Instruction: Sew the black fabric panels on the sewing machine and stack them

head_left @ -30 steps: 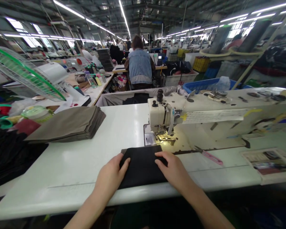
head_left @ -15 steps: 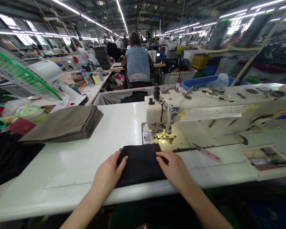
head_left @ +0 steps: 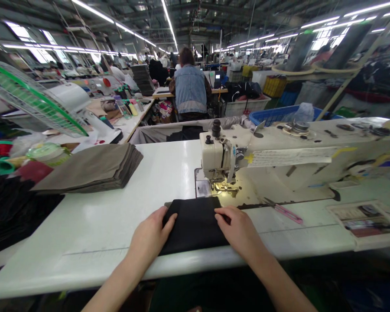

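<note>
Where the table (head_left: 97,221) nears the lower centre of the frame, the cloth (head_left: 193,225) lies flat, just below the sewing machine (head_left: 214,156). The left hand (head_left: 151,229) pinches its left edge, thumb on top; the right hand (head_left: 237,227) pinches the right edge, thumb and forefinger nearly closed. Snips (head_left: 284,211) rest at centre right.

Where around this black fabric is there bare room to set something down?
Bare tabletop lies left of your left hand and between the brown stack and sewing machine. Crowded: the right side, with pink snips and tray.
</note>
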### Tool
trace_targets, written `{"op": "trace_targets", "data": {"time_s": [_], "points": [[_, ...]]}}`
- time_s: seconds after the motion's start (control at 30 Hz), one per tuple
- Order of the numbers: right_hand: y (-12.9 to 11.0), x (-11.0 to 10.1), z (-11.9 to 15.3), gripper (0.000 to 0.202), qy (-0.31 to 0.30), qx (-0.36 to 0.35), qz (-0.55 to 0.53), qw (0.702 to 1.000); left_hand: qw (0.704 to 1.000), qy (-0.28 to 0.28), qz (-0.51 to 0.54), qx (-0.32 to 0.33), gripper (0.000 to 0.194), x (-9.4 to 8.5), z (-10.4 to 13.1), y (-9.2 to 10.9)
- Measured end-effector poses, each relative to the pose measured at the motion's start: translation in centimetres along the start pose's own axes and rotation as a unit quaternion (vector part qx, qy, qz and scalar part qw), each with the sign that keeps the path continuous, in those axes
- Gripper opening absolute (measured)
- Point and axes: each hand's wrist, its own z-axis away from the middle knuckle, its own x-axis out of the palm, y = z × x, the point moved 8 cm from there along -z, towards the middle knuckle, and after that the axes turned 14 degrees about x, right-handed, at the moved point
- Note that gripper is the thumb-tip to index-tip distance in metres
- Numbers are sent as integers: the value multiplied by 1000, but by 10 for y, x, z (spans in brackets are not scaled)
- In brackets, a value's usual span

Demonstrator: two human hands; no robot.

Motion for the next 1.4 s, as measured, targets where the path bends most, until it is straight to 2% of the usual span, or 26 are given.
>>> {"op": "trace_targets", "data": {"time_s": [0.2, 0.6, 0.73, 0.8, 0.83, 0.9, 0.97, 1.0, 1.07, 1.13, 1.2, 1.27, 1.4], "points": [[3, 2, 1, 23, 15, -34, 29, 999, 994, 63, 70, -51, 21, -10, -2, -17], [8, 4, 4, 28, 37, -73, 38, 996, 995, 45, 75, -56, 20, -5, -2, -17], [1, 0, 7, 23, 66, -98, 105, 987, 998, 22, 26, -55, 10, -4, 0, -14], [-9, -1, 9, 23, 79, -151, 129, 977, 998, 54, -24, -26, 14, -11, 1, -12], [-15, 1, 10, 26, 75, -189, 129, 970, 996, 76, -49, 18, 19, -15, 0, -6], [-26, 10, 14, 41, 44, -261, 118, 957, 978, 93, -78, 172, 31, -19, -1, 17], [-35, 23, 15, 54, 9, -286, 111, 952, 946, 54, -76, 311, 37, -11, 0, 42], [-39, 29, 14, 54, 1, -278, 113, 954, 938, 31, -71, 337, 36, -6, 0, 50], [-44, 39, 13, 43, 15, -235, 126, 964, 949, 22, -71, 308, 34, 3, -5, 60], [-48, 44, 15, 35, 49, -205, 142, 967, 962, 52, -82, 256, 37, 10, -6, 67], [-47, 46, 21, 36, 76, -207, 148, 964, 962, 86, -86, 246, 44, 19, -2, 74], [-38, 41, 28, 40, 92, -214, 147, 961, 957, 103, -78, 259, 49, 26, 3, 75], [-9, 14, 38, 37, 98, -225, 134, 960, 956, 91, -44, 277, 50, 30, 6, 66]]}}
